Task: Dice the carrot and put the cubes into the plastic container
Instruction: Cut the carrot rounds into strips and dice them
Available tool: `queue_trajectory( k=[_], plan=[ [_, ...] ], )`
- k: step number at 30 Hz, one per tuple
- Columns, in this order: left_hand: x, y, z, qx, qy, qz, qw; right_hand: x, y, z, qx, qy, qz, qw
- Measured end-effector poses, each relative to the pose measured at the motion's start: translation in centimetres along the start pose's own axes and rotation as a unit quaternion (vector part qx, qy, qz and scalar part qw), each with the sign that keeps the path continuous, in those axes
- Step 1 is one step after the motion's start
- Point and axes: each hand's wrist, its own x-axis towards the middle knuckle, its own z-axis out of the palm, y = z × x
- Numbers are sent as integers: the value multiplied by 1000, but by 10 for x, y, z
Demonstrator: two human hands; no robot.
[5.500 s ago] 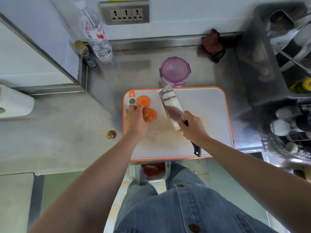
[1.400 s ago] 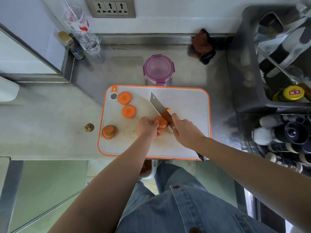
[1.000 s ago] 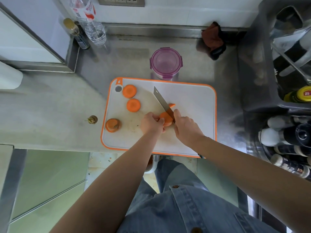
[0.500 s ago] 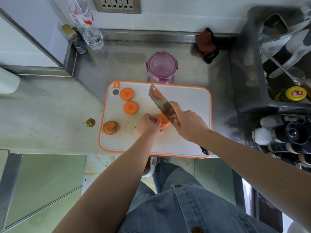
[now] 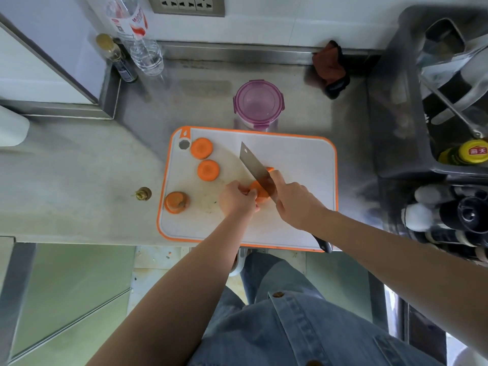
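Half a second earlier the knife point(image 5: 253, 165) had been lifted, its flat face tilted up. Now it had come down edge-on into the carrot piece point(image 5: 260, 194) near the middle of the cutting board point(image 5: 303, 159). The left hand point(image 5: 236, 200) held that piece in place, its fingers point(image 5: 250, 192) curled and pinching its left side just beside the blade. The right hand point(image 5: 295, 204) gripped the knife where the handle met the blade, fingers wrapped tight. A thin sliver point(image 5: 270, 169) lay on the far side of the blade, so the piece was probably being cut into strips. No cubes existed yet.

One round slice point(image 5: 201, 148), a second slice point(image 5: 208, 170) and a thicker stub point(image 5: 175, 202) waited on the board's left side, the stub close to the left rim. The board's right half lay bare and gave room for cut pieces. The knife's handle end hung over the board's near edge. The plastic container point(image 5: 259, 103) stood on the desk point(image 5: 79, 167) just behind the board's far edge, apparently lidded, so it would likely need opening. The dish rack point(image 5: 390, 101) stood well apart to the right.
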Motion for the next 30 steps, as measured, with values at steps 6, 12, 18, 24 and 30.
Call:
queue_trajectory(
  k=[6,12,18,24,30],
  plan=[
    [2,2,-2,20,-11,3,1000,4,1,13,12,1,-1,1000],
    [6,4,-5,30,-32,-4,999,5,2,18,10,3,1,1000],
    [5,5,-5,13,-37,-14,999,4,2,18,11,-3,0,1000],
    [8,8,-9,6,-53,-30,998,4,1,22,0,-2,-6,1000],
    [11,8,-8,-4,-62,-45,997,4,0,28,-16,17,-16,1000]
  ],
)
